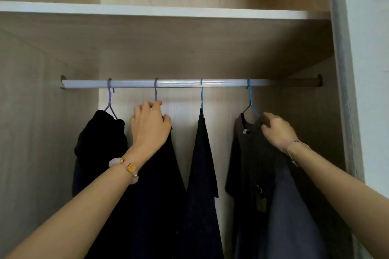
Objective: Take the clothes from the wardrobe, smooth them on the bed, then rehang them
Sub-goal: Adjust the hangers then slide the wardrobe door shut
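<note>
Wardrobe rail (189, 83), gaps between hangers (201, 99)

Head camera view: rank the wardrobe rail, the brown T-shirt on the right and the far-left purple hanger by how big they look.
1. Wardrobe rail, spanning nearly the whole wardrobe.
2. Brown T-shirt; its bottom is cut off, so this is unsure.
3. Purple hanger, mostly hidden by its dark garment.

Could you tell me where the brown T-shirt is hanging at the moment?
In the head view, the brown T-shirt hangs on the rightmost blue hanger on the rail, with the right hand touching its shoulder.
</note>
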Available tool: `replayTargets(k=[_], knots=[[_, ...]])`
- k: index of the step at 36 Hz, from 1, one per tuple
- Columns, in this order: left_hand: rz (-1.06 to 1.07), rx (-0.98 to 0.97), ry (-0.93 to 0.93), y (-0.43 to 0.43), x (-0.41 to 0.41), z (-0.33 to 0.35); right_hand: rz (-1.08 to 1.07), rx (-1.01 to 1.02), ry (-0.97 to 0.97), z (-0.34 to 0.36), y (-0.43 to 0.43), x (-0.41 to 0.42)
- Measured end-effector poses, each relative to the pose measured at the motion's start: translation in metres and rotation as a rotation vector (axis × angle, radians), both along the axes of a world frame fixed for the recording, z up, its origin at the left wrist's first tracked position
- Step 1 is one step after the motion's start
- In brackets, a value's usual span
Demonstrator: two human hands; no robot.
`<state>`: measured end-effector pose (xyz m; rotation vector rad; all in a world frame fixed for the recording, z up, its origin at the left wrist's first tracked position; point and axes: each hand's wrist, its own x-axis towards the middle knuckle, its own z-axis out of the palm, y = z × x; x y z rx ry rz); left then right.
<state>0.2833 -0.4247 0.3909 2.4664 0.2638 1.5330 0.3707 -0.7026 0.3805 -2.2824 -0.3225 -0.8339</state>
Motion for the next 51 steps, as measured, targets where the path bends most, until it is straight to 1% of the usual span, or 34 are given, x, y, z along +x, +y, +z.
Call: replayTargets(k=[4, 7, 9, 11, 13, 15, 18, 20, 22, 23, 26, 29, 33, 39, 43, 48, 51], knots=[[-0.318, 0.069, -0.179, -0.05, -0.016, -0.014, 0.039, -0.08, -0.187, -0.007, -0.002, -0.043], [-0.626, 0.025, -0.23, -0.097, -0.032, -0.046, 0.057, -0.104, -0.393, -0.033, -0.018, -0.088], [-0.821, -0.037, -0.217, -0.128, -0.038, -0.079, 0.016, -0.085, -0.515, -0.062, -0.035, -0.114], [-0.981, -0.126, -0.129, -0.159, -0.04, -0.121, -0.068, -0.031, -0.597, -0.097, -0.057, -0.131], [-1.077, -0.214, 0.051, -0.191, -0.041, -0.163, -0.142, 0.03, -0.629, -0.133, -0.079, -0.14], [-1.107, -0.289, 0.249, -0.222, -0.038, -0.201, -0.184, 0.085, -0.545, -0.168, -0.098, -0.141], [-1.194, -0.426, 0.458, -0.263, -0.033, -0.248, -0.091, 0.227, -0.333, -0.211, -0.116, -0.135], [-1.204, -0.463, 0.534, -0.284, -0.031, -0.272, -0.042, 0.228, -0.258, -0.23, -0.124, -0.131], [-1.13, -0.507, 0.532, -0.298, -0.025, -0.29, -0.005, 0.21, -0.212, -0.241, -0.127, -0.13], [-1.115, -0.563, 0.512, -0.302, -0.023, -0.295, 0.011, 0.215, -0.185, -0.245, -0.127, -0.13], [-1.2, -0.741, 0.469, -0.31, -0.021, -0.306, 0.043, 0.232, -0.135, -0.255, -0.124, -0.131], [-1.231, -0.844, 0.472, -0.312, -0.026, -0.312, 0.073, 0.287, -0.108, -0.263, -0.122, -0.134], [-1.227, -0.896, 0.525, -0.311, -0.027, -0.313, 0.108, 0.353, -0.086, -0.265, -0.118, -0.137], [-1.218, -0.97, 0.576, -0.297, -0.034, -0.31, 0.138, 0.332, -0.085, -0.266, -0.108, -0.144], [-1.18, -0.991, 0.552, -0.275, -0.044, -0.309, 0.146, 0.271, -0.097, -0.267, -0.088, -0.151], [-1.125, -1.032, 0.496, -0.231, -0.062, -0.303, 0.098, 0.099, -0.196, -0.272, -0.05, -0.158], [-1.05, -1.045, 0.447, -0.198, -0.074, -0.301, 0.096, -0.025, -0.271, -0.277, -0.024, -0.162]])
